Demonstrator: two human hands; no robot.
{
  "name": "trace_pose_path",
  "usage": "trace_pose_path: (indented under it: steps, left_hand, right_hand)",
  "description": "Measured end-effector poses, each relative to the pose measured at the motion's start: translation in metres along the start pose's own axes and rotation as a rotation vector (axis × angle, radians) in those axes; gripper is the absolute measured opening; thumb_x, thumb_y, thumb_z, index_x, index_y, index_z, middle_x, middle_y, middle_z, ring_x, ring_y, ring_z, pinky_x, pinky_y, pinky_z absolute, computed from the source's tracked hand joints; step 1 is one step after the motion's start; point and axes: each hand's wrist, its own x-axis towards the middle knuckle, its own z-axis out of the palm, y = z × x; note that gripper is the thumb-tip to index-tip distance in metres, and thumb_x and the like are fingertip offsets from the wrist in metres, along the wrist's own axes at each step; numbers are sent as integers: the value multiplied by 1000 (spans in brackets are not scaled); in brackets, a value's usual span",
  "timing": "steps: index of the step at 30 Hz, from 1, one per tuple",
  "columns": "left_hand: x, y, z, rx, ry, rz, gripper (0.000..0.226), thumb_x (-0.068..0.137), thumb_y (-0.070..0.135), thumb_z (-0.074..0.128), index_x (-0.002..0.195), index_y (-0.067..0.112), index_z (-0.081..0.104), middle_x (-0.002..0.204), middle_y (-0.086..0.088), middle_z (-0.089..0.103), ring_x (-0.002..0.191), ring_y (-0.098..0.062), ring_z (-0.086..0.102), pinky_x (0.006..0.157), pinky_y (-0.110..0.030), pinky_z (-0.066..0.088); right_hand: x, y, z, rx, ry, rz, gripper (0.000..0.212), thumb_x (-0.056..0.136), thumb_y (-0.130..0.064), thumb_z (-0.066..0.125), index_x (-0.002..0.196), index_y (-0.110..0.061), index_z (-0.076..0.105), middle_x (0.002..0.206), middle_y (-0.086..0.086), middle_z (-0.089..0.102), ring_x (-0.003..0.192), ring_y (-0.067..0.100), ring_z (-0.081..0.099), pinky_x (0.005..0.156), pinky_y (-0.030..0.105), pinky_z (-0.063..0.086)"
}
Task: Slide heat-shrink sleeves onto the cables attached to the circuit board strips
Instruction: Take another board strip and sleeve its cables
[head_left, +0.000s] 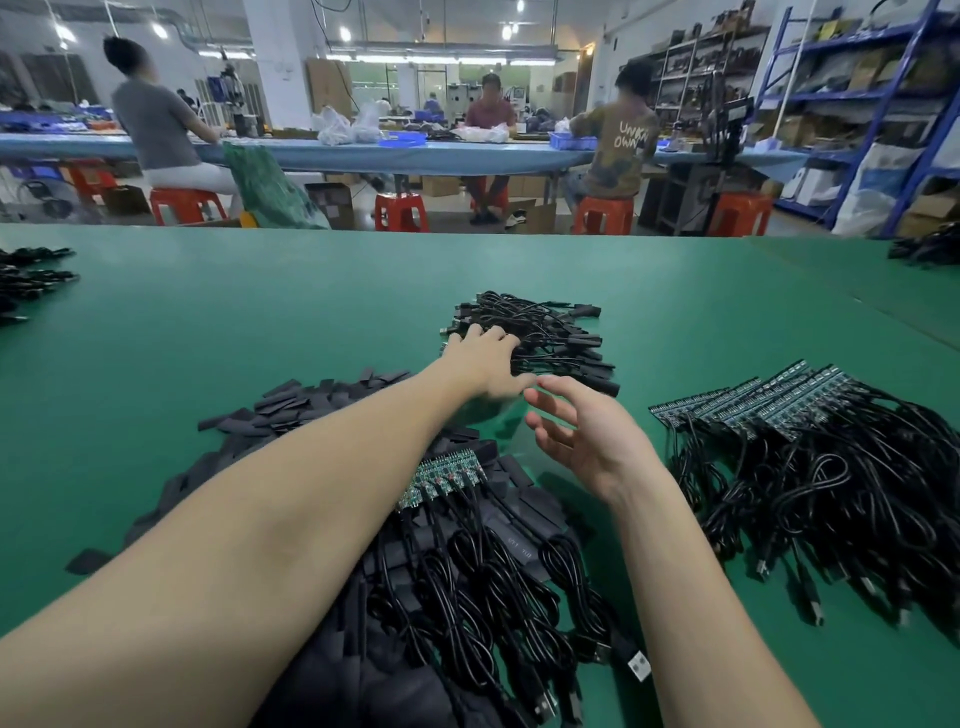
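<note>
Left hand: the left hand (480, 358) is stretched far forward, fingers straight and spread, resting palm-down on the far pile of cables (545, 338); it grips nothing.
Right hand: the right hand (582, 431) hovers above the bench (208, 322), fingers loosely spread and relaxed, holding nothing.
Heat-shrink sleeves: flat black heat-shrink sleeves (306, 402) lie heaped loose to the left of the forearms, some running under the near strip.
Near strip: a circuit board strip (441, 478) lies between the forearms, its black cables (483, 587) trailing toward the viewer.
Right stack: more circuit board strips (753, 405) with coiled cables are stacked at the right, well apart from both hands.
Background: seated workers (156, 114) at a blue-topped table.
</note>
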Motion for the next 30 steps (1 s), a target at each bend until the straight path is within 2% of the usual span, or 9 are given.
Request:
trace_pose_path:
  steps: [6, 11, 14, 17, 20, 22, 24, 27, 30]
  left_hand:
    - [-14, -1, -18, -77, 213, -42, 53, 97, 51, 51, 140, 19, 53, 145, -6, 49, 135, -30, 43, 108, -46, 37]
    - [-50, -1, -35, -318, 176, -34, 33, 96, 43, 58, 121, 21, 65, 127, -2, 63, 120, -25, 56, 101, -40, 47]
    - [-84, -2, -43, -476, 119, -30, 23, 98, 42, 58, 109, 25, 69, 108, 6, 68, 104, -16, 60, 91, -28, 45]
    - [-118, -1, -43, -575, 128, -56, 19, 99, 40, 57, 104, 27, 70, 102, 7, 68, 90, -13, 60, 79, -23, 41]
    - [-141, -4, -40, -677, 208, -92, 16, 98, 34, 57, 96, 27, 71, 87, 14, 65, 73, -4, 58, 65, -21, 42]
    - [-147, -4, -37, -727, 259, -110, 18, 98, 29, 55, 90, 27, 71, 81, 18, 66, 71, 6, 56, 63, -14, 39]
    - [-149, -5, -34, -766, 265, -107, 19, 98, 25, 55, 86, 27, 70, 82, 18, 68, 72, 10, 56, 66, -12, 39]
    - [-149, -6, -32, -803, 252, -101, 18, 98, 26, 57, 84, 29, 68, 87, 16, 71, 76, 8, 60, 69, -14, 41]
    - [-149, -10, -33, -842, 262, -110, 22, 99, 34, 57, 82, 27, 69, 85, 15, 73, 74, 3, 62, 71, -18, 44]
  right_hand:
    - [0, 0, -1, -30, -10, 9, 8, 95, -22, 65, 100, -17, 69, 84, -2, 77, 61, 10, 67, 56, 20, 55]
    - [0, -1, -3, -75, -1, -5, 10, 95, -22, 65, 102, -16, 69, 85, -1, 77, 61, 10, 67, 55, 20, 54]
    - [-1, -1, -2, -140, -2, -23, 8, 95, -22, 65, 99, -16, 69, 83, -1, 77, 60, 10, 65, 55, 20, 52]
    - [-3, 0, 0, -380, -47, -44, 13, 95, -25, 66, 101, -15, 72, 85, -2, 76, 58, 9, 62, 54, 18, 45]
    - [-8, 0, 4, -718, -179, -65, 16, 91, -29, 72, 98, -16, 78, 83, -3, 75, 58, 9, 58, 54, 19, 40]
    - [-10, 1, 9, -883, -259, -75, 16, 88, -30, 76, 96, -17, 79, 73, -4, 71, 58, 9, 56, 50, 17, 39]
    - [-9, 4, 15, -953, -265, -83, 16, 85, -30, 79, 94, -18, 78, 69, -5, 67, 55, 8, 55, 49, 16, 39]
    - [-8, 9, 21, -882, -209, -79, 19, 78, -29, 86, 91, -19, 77, 65, -6, 64, 47, 4, 50, 49, 15, 40]
    - [-8, 9, 20, -645, -238, -15, 14, 78, -21, 86, 88, -17, 77, 68, -5, 66, 49, 3, 52, 50, 16, 42]
